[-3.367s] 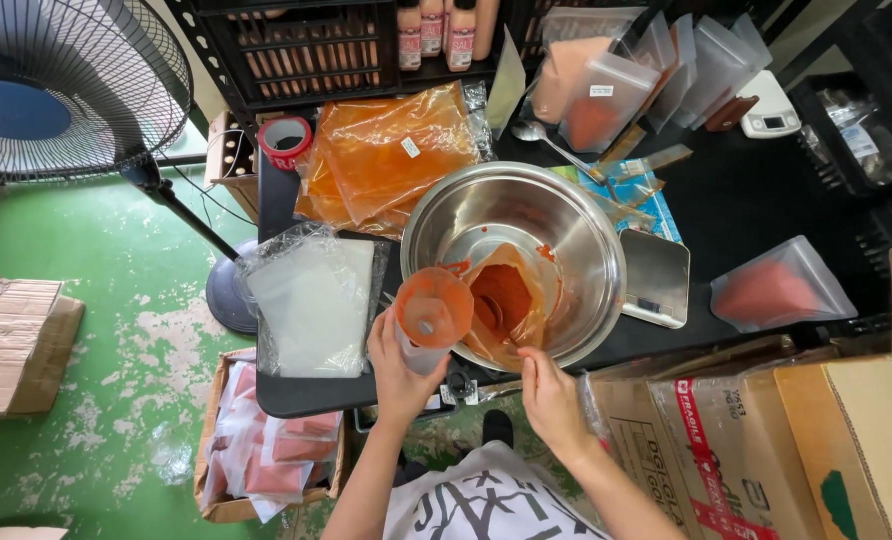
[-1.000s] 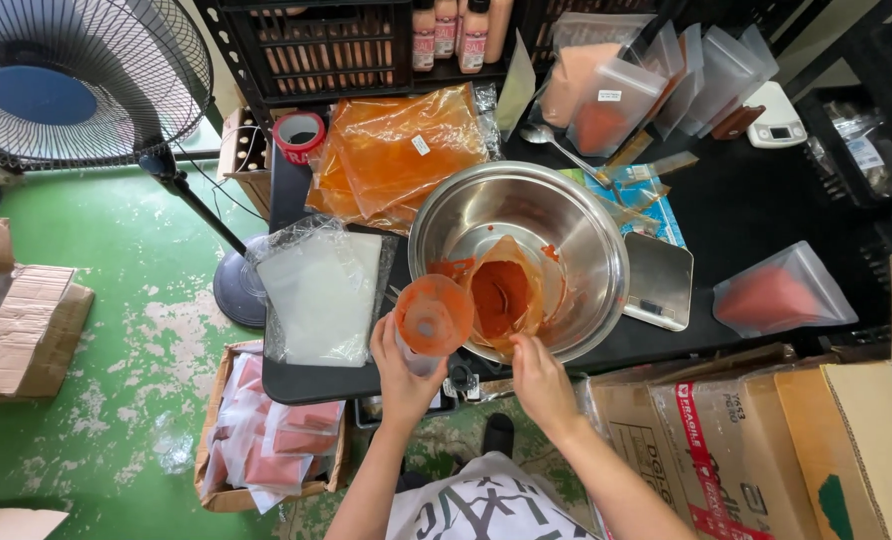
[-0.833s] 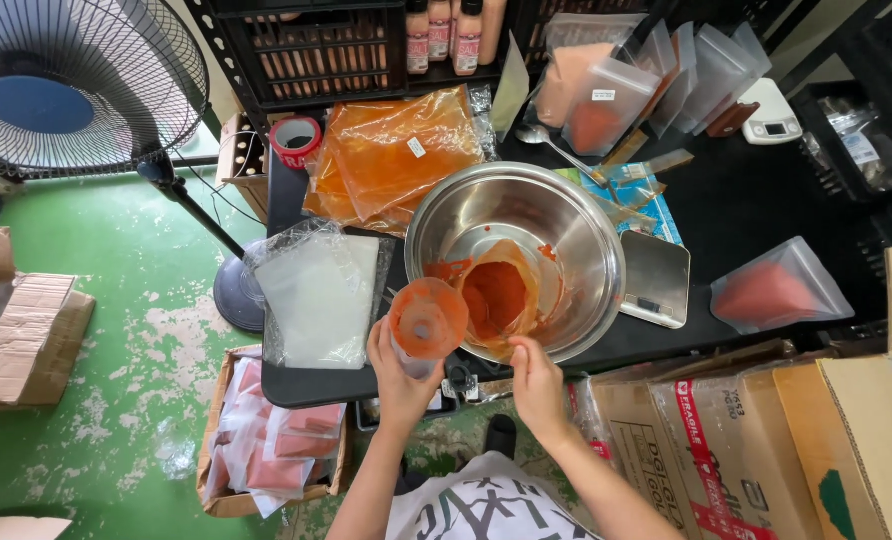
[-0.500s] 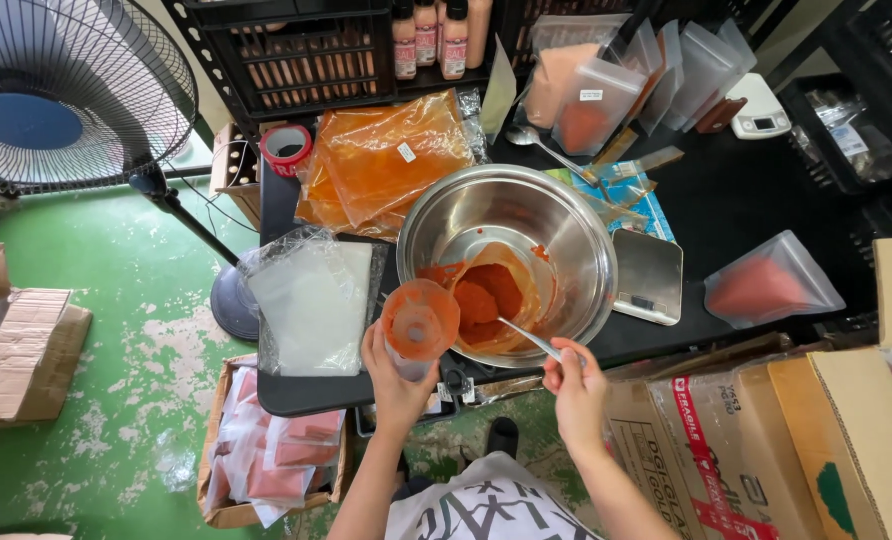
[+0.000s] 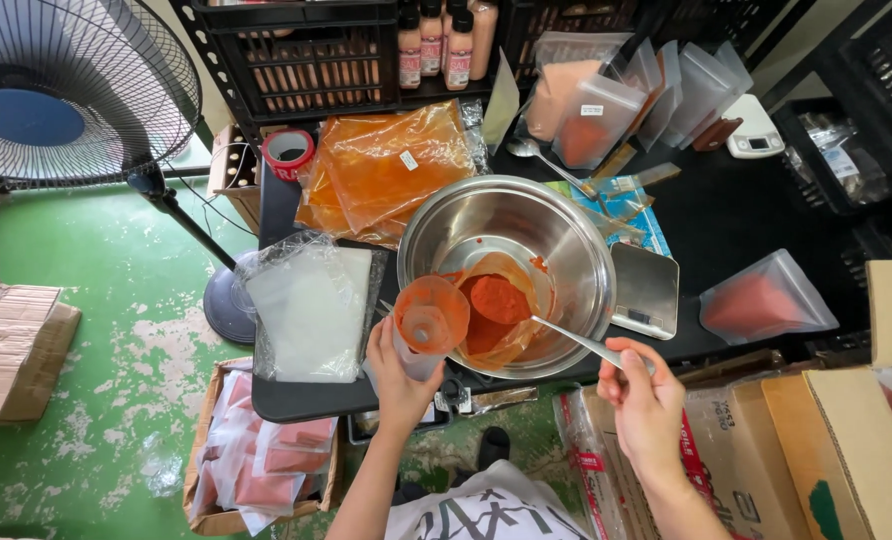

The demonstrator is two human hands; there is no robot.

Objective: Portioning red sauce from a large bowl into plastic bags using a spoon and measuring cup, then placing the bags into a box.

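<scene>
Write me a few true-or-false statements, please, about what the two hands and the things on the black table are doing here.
1. The left hand holds an orange funnel at the rim of the steel bowl. True.
2. The right hand holds a knife. False: it holds a long spoon by the handle, its tip in the bowl.
3. The bowl holds a bag of red powder. True.
4. The small scale lies left of the bowl. False: it lies to the right.
5. The fan stands on the table. False: it stands on the green floor.
</scene>
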